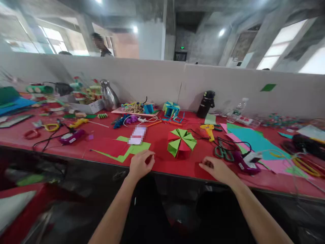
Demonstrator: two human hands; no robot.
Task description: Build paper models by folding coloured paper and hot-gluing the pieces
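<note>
My left hand (140, 165) rests at the front edge of the red table (162, 135), fingers curled loosely and holding nothing I can see. My right hand (215, 168) lies on the table edge to the right, fingers bent with a small dark thing under them that I cannot make out. Between and just beyond my hands stands a folded red and green paper pinwheel (181, 141). Green paper scraps (122, 149) and a red sheet lie beyond my left hand. Green-handled scissors (223, 151) lie beyond my right hand.
A yellow glue gun (208, 130), a purple glue gun (245, 164) with black cord, teal and pink sheets (254, 140), a black flask (206, 103), a steel jug (109, 95) and craft clutter crowd the table. A grey partition (177, 81) backs it. A person stands beyond.
</note>
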